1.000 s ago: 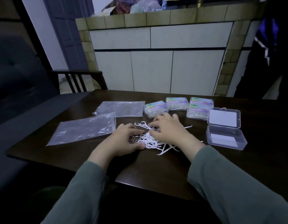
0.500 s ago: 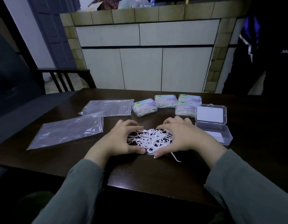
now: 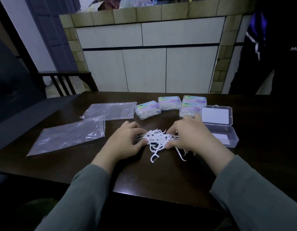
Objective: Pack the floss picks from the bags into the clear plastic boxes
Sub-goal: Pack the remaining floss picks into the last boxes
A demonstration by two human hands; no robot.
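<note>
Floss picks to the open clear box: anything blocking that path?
Nothing visible does. The floss picks are bunched between the left hand and right hand; the open clear box sits just beyond the right hand, lid back.

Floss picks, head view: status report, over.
Both hands, left and right, gripping the floss pick pile from either side. Open box empty beside right hand. A few picks stray near the table edge. Nothing blocking.

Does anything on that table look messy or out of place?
A few floss picks lie loose on the table, outside the bunch gathered between the left hand and right hand.
</note>
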